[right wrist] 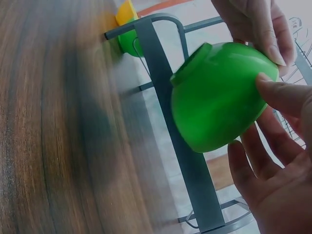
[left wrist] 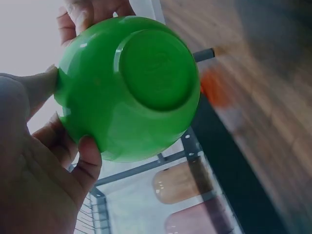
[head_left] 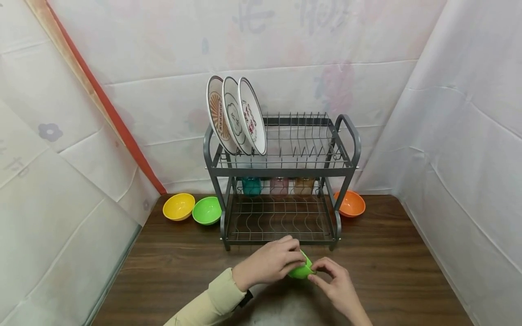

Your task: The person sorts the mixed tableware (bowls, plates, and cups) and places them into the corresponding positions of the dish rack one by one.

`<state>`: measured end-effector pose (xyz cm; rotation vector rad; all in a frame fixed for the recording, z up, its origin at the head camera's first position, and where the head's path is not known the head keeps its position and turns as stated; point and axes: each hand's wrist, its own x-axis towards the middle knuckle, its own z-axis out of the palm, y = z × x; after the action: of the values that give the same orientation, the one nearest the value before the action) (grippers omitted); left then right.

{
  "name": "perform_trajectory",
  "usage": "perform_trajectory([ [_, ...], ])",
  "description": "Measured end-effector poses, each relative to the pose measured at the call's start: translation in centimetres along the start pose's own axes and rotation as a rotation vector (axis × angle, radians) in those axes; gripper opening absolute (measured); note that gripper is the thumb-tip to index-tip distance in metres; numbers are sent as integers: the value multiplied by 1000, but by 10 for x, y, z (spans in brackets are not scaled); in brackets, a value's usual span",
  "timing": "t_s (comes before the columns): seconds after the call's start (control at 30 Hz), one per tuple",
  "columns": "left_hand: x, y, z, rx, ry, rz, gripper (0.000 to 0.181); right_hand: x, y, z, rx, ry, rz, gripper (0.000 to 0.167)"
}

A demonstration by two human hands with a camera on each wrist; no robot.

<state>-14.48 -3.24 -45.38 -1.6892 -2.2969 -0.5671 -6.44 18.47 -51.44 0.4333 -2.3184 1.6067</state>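
A green bowl (head_left: 301,271) is held up between both hands in front of the dish rack, tilted on its side. My left hand (head_left: 271,262) grips its rim from the left, fingers curled over the edge. On the other side, my right hand (head_left: 335,283) pinches the rim between thumb and fingers. The left wrist view has the bowl's round foot (left wrist: 158,70) facing the camera. In the right wrist view the bowl (right wrist: 222,97) is seen from the side, its foot pointing up and left. The inside of the bowl is mostly hidden.
A two-tier dark dish rack (head_left: 281,172) stands on the wooden table (head_left: 387,271). Its upper tier carries three plates (head_left: 253,117) at the left; coloured cups (head_left: 279,186) sit at the lower back. Yellow (head_left: 178,207) and green bowls (head_left: 207,211) lie left, an orange bowl (head_left: 352,203) right.
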Motion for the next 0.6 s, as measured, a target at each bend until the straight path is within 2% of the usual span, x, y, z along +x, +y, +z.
perform_trajectory([
  [0.17,11,-4,-11,113,-11,51,12,0,0,-1,-27,86,-32,29],
  [0.3,19,-12,-16,165,-9,44,12,0,4,-3,-10,158,-13,26],
  [0.47,31,-23,-19,266,-4,33,13,0,9,-6,-9,199,-14,23],
  [0.6,42,-32,-19,289,-12,46,16,0,13,-9,-31,232,38,21],
])
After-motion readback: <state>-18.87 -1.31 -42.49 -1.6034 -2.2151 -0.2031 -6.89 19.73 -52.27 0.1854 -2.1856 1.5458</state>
